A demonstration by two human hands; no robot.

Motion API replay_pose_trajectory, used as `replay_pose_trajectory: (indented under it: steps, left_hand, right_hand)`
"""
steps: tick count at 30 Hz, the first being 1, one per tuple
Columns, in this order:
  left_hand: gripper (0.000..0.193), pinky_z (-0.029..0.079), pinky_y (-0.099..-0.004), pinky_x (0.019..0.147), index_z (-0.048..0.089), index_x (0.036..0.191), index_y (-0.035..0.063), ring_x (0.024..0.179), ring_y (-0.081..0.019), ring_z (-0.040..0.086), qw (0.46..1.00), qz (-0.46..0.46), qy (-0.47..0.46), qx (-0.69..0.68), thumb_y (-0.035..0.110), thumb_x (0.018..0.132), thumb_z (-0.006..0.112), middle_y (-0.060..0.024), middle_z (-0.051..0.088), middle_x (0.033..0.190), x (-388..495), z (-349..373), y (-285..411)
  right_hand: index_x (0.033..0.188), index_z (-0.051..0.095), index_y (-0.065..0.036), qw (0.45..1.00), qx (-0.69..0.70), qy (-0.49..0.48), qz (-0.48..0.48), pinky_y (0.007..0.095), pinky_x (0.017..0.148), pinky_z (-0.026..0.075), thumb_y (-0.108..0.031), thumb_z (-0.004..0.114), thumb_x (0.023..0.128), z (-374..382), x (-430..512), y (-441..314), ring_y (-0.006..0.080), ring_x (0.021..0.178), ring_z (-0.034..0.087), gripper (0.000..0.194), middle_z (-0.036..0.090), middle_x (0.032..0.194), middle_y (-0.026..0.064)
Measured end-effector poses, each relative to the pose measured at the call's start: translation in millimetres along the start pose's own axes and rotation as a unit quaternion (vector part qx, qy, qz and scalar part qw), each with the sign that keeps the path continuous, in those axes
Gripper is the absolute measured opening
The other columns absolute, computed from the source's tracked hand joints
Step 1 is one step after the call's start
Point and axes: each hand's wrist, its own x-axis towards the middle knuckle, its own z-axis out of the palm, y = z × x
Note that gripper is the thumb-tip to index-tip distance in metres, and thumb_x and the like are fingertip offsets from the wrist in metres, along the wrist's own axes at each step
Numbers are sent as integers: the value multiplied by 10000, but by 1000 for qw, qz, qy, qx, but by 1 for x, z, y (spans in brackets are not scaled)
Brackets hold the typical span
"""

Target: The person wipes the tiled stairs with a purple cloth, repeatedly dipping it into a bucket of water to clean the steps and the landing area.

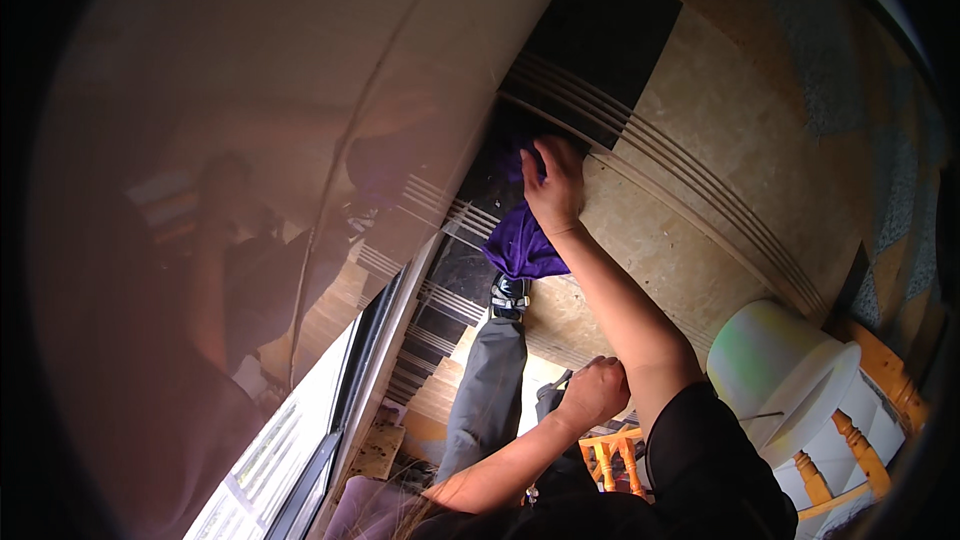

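A purple cloth (523, 244) spreads over a dark, stripe-edged stair step (480, 262). My right hand (556, 180) is on its upper part, fingers curled around the fabric and slightly blurred. Some of the cloth lies beneath that hand, out of sight. Below the right forearm, my left hand (596, 394) is folded into a loose fist near the right elbow, with nothing seen in it. One of my shoes (510, 296) stands just under the cloth's lower edge, below a grey trouser leg (487, 390).
Along the left runs a glossy wall (225, 127) that mirrors my body and the cloth. A bright window (277, 420) is at lower left. At right stands a white bucket (772, 375) by orange turned-wood balusters (855, 435). Beige tiled steps (675, 217) with grooved edges extend right.
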Motion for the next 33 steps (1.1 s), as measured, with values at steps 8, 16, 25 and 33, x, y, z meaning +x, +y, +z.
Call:
replay_pose_trajectory:
  steps: [8, 16, 25, 33]
  left_hand:
    - [320, 510, -454, 776, 599, 1045, 35, 911, -380, 611, 995, -37, -90, 32, 251, 809, 611, -201, 633, 943, -3, -6, 1]
    - [454, 463, -421, 892, 571, 1163, 93, 1098, -369, 552, 987, -41, -151, 18, 366, 805, 634, -175, 593, 1204, -4, -1, -13]
    - [397, 471, -413, 878, 593, 1108, 68, 1031, -332, 588, 987, 24, -2, -159, 285, 784, 667, -170, 628, 1090, -15, 12, -21]
    - [144, 531, -435, 726, 592, 848, 4, 807, -355, 622, 998, 52, -15, 31, 132, 789, 563, -183, 631, 819, -3, -13, 12]
  right_hand:
    - [1185, 524, -52, 975, -16, -175, 132, 465, 765, 535, -315, 640, 843, 42, 5, -5, 384, 924, 637, 448, 650, 1005, 195]
    - [1152, 557, -43, 942, -148, -276, 119, 444, 663, 564, -259, 611, 841, 67, 23, -8, 324, 803, 683, 383, 681, 908, 155]
    - [1119, 591, -33, 937, -155, -267, 165, 432, 647, 571, -196, 591, 812, 84, 24, -11, 307, 769, 693, 348, 694, 851, 154]
    - [976, 672, -67, 933, -163, -309, -85, 415, 639, 564, -235, 617, 827, 53, 19, 13, 313, 759, 688, 232, 688, 837, 161]
